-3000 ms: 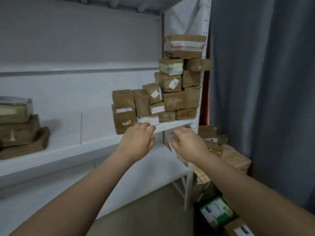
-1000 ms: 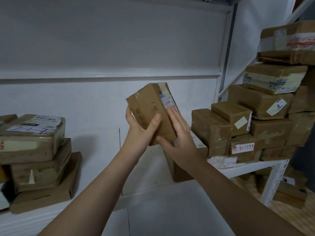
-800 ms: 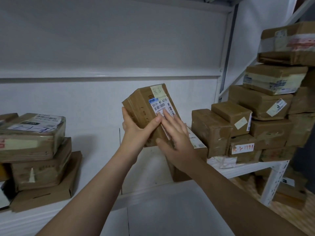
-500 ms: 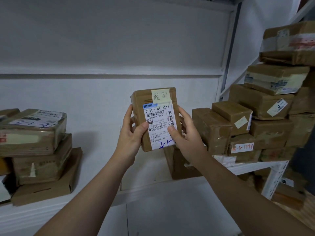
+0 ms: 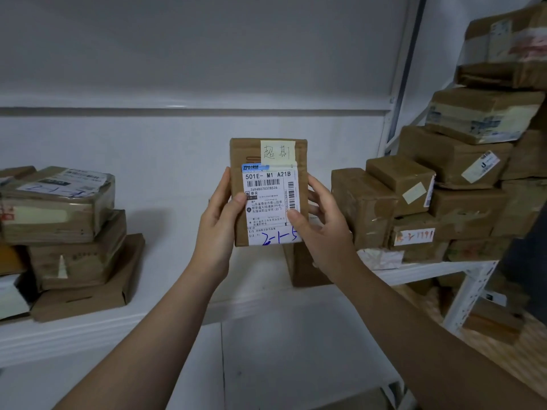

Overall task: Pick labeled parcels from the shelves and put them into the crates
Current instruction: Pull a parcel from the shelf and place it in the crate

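A small brown cardboard parcel (image 5: 268, 190) is held upright in front of the white shelf, its white shipping label and a yellow note facing me. My left hand (image 5: 217, 226) grips its left edge, thumb on the label. My right hand (image 5: 322, 229) grips its right edge, thumb on the label's lower right. No crate is in view.
A tall stack of brown parcels (image 5: 444, 184) fills the shelf's right end. Another brown box (image 5: 307, 267) stands behind my right hand. A lower stack of parcels (image 5: 68, 232) sits at the left. The white shelf board (image 5: 177, 318) runs across below, with a second board underneath.
Both hands took the parcel from the right stack, lifted it and turned it until the label faces me. Over the last half second it rose slightly and straightened.
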### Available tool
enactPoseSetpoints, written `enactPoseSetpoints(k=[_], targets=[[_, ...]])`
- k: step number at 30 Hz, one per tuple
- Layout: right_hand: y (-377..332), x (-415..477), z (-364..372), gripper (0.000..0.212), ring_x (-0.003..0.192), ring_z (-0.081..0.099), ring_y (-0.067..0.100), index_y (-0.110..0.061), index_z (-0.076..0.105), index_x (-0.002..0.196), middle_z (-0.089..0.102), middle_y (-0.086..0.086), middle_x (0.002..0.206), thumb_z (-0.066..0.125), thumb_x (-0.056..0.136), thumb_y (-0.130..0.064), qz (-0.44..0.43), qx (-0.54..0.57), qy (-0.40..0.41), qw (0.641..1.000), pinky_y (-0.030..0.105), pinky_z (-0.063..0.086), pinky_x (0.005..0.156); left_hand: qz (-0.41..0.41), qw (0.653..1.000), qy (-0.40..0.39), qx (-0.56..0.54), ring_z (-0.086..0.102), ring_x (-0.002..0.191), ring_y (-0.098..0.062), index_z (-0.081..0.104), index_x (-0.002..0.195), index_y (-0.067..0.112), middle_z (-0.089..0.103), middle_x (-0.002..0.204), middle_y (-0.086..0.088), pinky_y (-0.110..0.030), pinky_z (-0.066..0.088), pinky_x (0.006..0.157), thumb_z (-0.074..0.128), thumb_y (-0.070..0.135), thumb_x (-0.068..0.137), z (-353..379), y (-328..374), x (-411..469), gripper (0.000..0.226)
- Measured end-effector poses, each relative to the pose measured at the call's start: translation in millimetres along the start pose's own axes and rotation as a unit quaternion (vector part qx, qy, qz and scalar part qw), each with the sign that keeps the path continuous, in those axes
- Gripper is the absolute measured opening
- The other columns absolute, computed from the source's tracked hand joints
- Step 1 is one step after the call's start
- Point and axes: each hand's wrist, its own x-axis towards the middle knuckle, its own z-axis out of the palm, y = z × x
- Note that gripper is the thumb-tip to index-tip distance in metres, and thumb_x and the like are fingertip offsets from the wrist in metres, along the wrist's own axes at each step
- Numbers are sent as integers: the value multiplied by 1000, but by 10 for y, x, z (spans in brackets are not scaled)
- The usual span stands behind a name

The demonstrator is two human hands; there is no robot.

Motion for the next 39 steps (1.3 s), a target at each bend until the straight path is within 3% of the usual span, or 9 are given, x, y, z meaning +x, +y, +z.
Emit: enactPoseSetpoints(k=[3, 6, 10, 13, 20, 25, 30, 34, 39], targets=[[-30, -152, -91, 53, 104, 55, -13, -41, 40, 131, 55, -40, 107, 63, 91, -15, -1, -10, 16, 1000, 9, 50, 67, -29, 998, -49, 11, 53, 124, -14, 28, 147, 37, 51, 140, 8, -49, 45, 102, 51, 39, 93, 72, 20, -148, 60], [-43, -308, -207, 52, 106, 63, 8, -43, 40, 129, 59, -30, 111, 62, 91, -15, -1, -9, 19, 1000, 15, 54, 64, -22, 997, -75, 28, 57, 119, -11, 17, 149, 41, 54, 136, 12, -40, 52, 94, 53, 31, 96, 210, 7, -345, 65], [-163, -577, -333, 53, 110, 62, 5, -18, 40, 142, 63, -12, 120, 58, 93, -7, 2, 3, 29, 1000, 22, 56, 78, 6, 998, -47, 32, 57, 117, -16, 25, 147, 38, 58, 130, 12, -38, 57, 85, 58, 29, 92, 364, -19, -567, 64], [-267, -797, -394, 51, 106, 60, -4, -23, 42, 138, 63, -17, 114, 57, 93, -6, 11, -11, 58, 998, 18, 54, 76, -15, 999, -42, 13, 61, 112, -14, 25, 146, 35, 55, 132, 4, -34, 58, 79, 60, 28, 90, 457, -45, -736, 66], [-421, -1426, -428, 49, 117, 58, 9, -42, 48, 122, 64, -4, 122, 60, 91, -5, 52, -34, 132, 989, 39, 55, 89, -52, 986, -151, -37, 65, 100, -4, 43, 132, 32, 65, 111, 20, -21, 55, 70, 52, 20, 96, 514, 1, -1239, 39], [-510, -2049, -461, 47, 119, 57, 10, -40, 48, 124, 64, -9, 122, 60, 92, -7, 83, -18, 202, 976, 32, 56, 86, -88, 972, -211, -51, 66, 103, -10, 49, 136, 24, 67, 117, 8, -26, 56, 75, 60, 17, 91, 566, -4, -1599, 46], [-630, -2668, -615, 48, 110, 63, 8, -34, 47, 127, 66, -10, 117, 57, 92, -2, 103, -43, 279, 954, 28, 55, 84, -117, 949, -283, -76, 65, 105, -14, 53, 130, 26, 68, 116, 6, -29, 56, 79, 63, 13, 90, 831, -32, -2038, 44], [-770, -3199, -887, 47, 115, 61, 15, -34, 45, 131, 62, 2, 128, 54, 95, -5, 125, -100, 336, 928, 44, 51, 97, -142, 925, -343, -78, 64, 106, -9, 51, 131, 28, 65, 120, 8, -21, 54, 76, 62, 13, 91, 1206, -48, -2457, 45], [-1076, -4043, -1409, 44, 109, 63, 10, -35, 45, 129, 64, -7, 119, 53, 96, -6, 172, -112, 400, 893, 34, 54, 91, -185, 863, -464, -77, 60, 109, -2, 37, 138, 36, 58, 118, 25, -23, 54, 84, 63, 13, 89, 1799, 29, -3153, 60]])
